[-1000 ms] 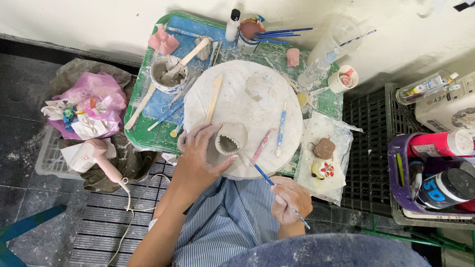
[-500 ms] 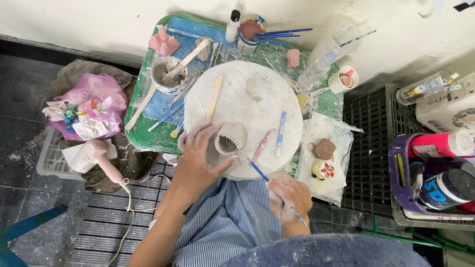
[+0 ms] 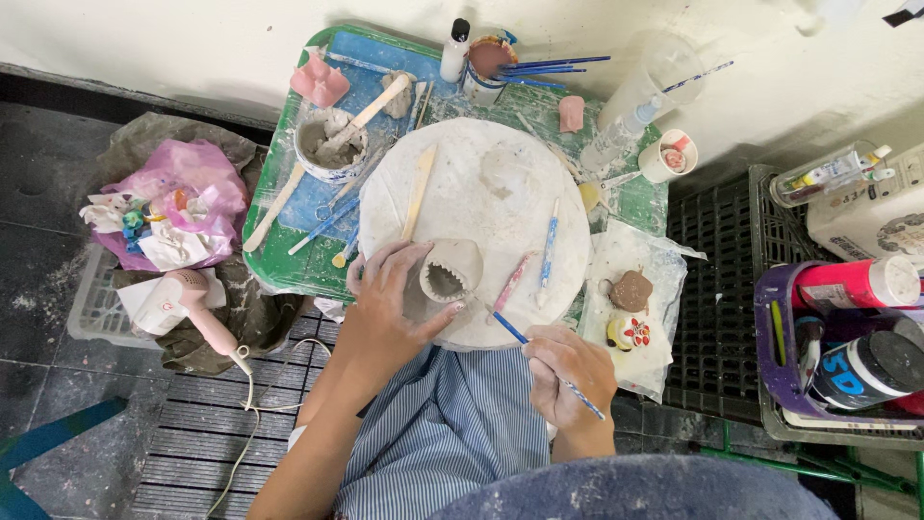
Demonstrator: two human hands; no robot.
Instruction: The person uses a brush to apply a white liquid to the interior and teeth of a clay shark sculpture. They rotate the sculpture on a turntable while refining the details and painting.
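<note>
left hand [image 3: 385, 313] cups small clay cup [image 3: 450, 273] at near edge of round white board [image 3: 481, 193]. right hand [image 3: 570, 371], right of cup, pinches blue-handled tool [image 3: 539, 358], tip just short of it. detailing step in hand; next move calls for steady tip contact.

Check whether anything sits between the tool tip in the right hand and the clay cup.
Nothing visible blocks it. The right hand holds a thin blue tool whose tip points at the clay cup; the left hand grips the cup's other side. A pink tool lies just right of that path.
</note>
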